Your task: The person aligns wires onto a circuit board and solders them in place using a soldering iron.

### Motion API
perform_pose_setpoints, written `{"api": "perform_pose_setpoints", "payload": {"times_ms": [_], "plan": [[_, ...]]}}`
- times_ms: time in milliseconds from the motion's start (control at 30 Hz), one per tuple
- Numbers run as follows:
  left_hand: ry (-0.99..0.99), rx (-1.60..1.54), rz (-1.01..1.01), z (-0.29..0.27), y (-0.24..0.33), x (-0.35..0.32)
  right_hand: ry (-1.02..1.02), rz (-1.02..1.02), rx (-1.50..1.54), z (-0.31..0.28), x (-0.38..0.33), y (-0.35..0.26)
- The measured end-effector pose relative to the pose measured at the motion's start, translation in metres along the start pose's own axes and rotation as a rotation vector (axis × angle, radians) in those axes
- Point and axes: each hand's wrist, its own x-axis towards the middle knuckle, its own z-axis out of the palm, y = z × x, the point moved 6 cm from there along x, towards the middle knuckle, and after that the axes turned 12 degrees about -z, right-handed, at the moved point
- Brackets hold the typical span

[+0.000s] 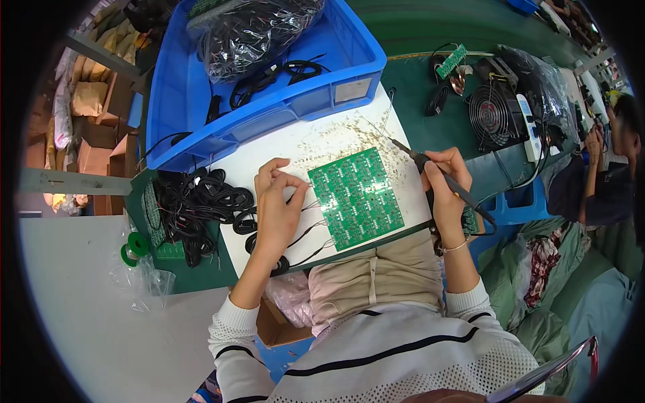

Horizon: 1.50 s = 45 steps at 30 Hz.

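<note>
A green circuit board panel (356,199) lies on a white work sheet (242,161) in front of me. My right hand (449,191) grips a soldering iron (414,157) like a pen at the panel's far right. The iron's thin tip points away to the left, above the sheet and apart from the panel. At the panel's left edge is my left hand (275,205), its fingers bent and closed; whatever they pinch is too small to make out. Black cables (306,235) with thin stripped leads reach the panel's left edge, below that hand.
A blue bin (269,124) with bagged parts and cables stands at the back left. Coiled black cables (201,201) pile up left of the sheet. A green spool (136,245) sits at the left edge. Rightward are a fan (496,115), a white power strip (529,131) and another person (598,161).
</note>
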Motion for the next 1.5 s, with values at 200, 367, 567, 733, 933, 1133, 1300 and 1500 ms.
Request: {"api": "perform_pose_setpoints", "payload": {"times_ms": [200, 367, 567, 733, 933, 1133, 1300, 1500], "plan": [[0.002, 0.002, -0.002, 0.003, 0.001, -0.001, 0.000, 0.015, 0.019, -0.002, 0.000, 0.003], [0.002, 0.004, -0.002, 0.002, 0.000, 0.000, -0.011, 0.021, -0.018, -0.001, 0.000, 0.004], [-0.002, 0.003, -0.002, 0.002, 0.000, 0.001, -0.005, 0.021, -0.038, -0.001, -0.001, 0.005], [0.011, 0.038, 0.014, -0.002, -0.003, -0.001, 0.013, -0.014, -0.002, 0.000, -0.003, -0.003], [0.032, 0.043, 0.097, 0.001, 0.000, 0.000, -0.018, -0.019, 0.057, 0.013, -0.018, -0.013], [0.028, 0.050, 0.063, 0.002, 0.001, -0.001, -0.197, 0.116, 0.126, 0.053, -0.050, -0.006], [0.020, 0.022, 0.026, 0.002, 0.000, -0.002, -0.287, 0.132, 0.105, 0.074, -0.063, -0.003], [0.013, 0.019, 0.023, 0.002, -0.001, -0.002, -0.306, 0.142, 0.075, 0.082, -0.063, -0.003]]}}
